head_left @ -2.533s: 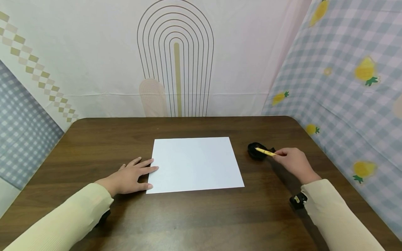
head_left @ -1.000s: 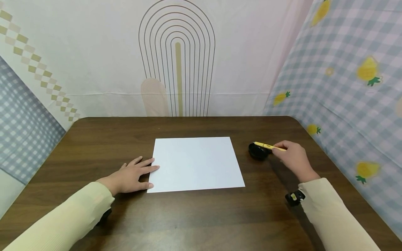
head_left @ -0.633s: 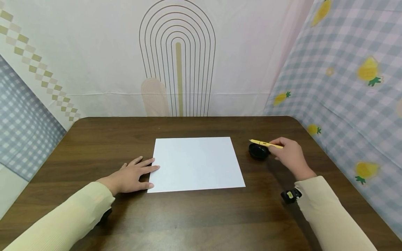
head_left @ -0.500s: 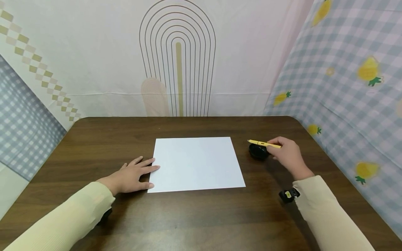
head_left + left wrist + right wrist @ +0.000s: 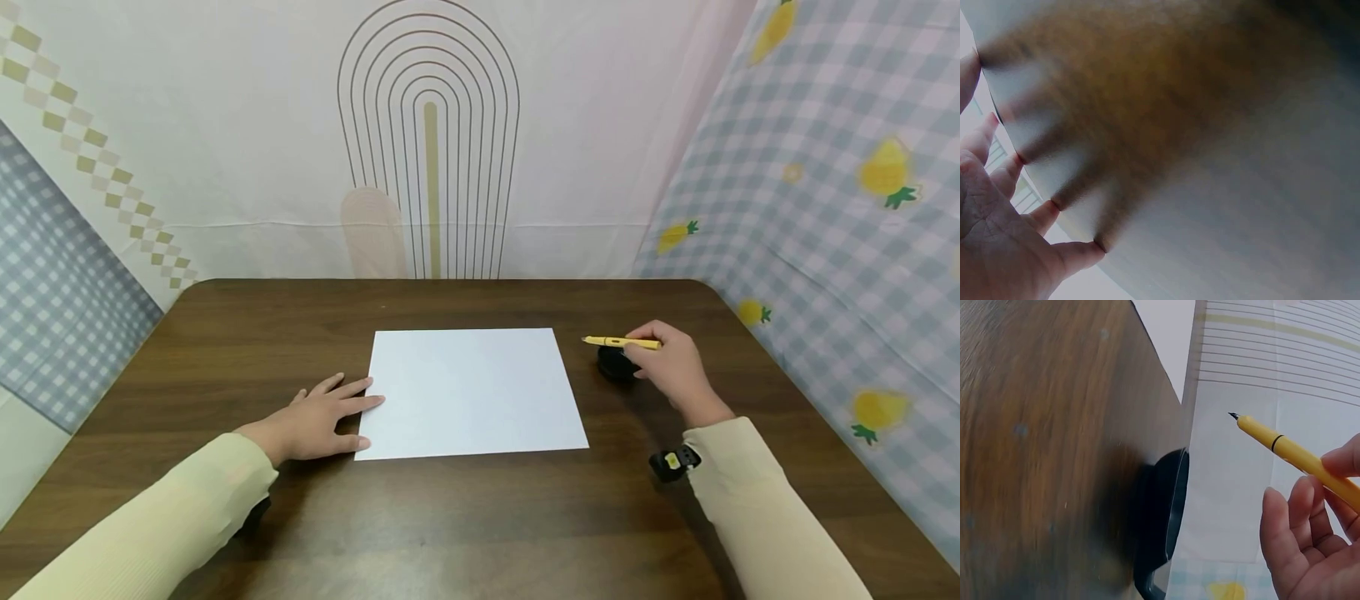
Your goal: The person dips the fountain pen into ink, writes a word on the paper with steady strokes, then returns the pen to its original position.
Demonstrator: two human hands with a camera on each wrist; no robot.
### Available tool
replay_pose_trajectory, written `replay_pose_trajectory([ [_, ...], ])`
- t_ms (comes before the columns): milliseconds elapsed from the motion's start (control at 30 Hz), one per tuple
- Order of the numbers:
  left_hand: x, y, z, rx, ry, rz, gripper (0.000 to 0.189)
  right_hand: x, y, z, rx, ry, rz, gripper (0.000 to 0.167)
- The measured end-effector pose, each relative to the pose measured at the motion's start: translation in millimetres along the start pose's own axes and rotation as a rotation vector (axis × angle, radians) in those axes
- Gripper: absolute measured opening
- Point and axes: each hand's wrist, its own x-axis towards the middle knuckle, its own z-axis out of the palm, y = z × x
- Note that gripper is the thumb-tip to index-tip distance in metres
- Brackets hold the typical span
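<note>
In the head view, a blank white sheet of paper lies on the table. My left hand rests at its left edge with fingers spread, fingertips on the sheet. My right hand pinches a yellow fountain pen between thumb and fingers, above the table to the right of the sheet. The pen's dark nib points left and is clear of the paper. Just under the pen sits a small black dish with a handle, partly hidden by the right hand in the head view. Its contents cannot be seen.
The dark wooden table has rounded far corners. Behind it hangs a white cloth with arch patterns, and a blue checked cloth with pineapples hangs on the right. A black wrist camera hangs below the right sleeve.
The pen's tip was at the black dish; my right hand has lifted it out and carried it leftward, levelling it. My left hand keeps its place on the paper.
</note>
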Motion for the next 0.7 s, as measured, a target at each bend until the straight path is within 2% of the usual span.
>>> replay_pose_trajectory([
  [300,0.1,-0.3,-0.4,-0.006,-0.004,-0.001,0.066,6.5,-5.6,13.6,0.101,0.027,0.03,0.025],
  [700,0.7,-1.8,-0.3,-0.011,-0.002,0.004,0.066,12.8,-15.7,30.2,0.147,0.005,0.096,0.026],
])
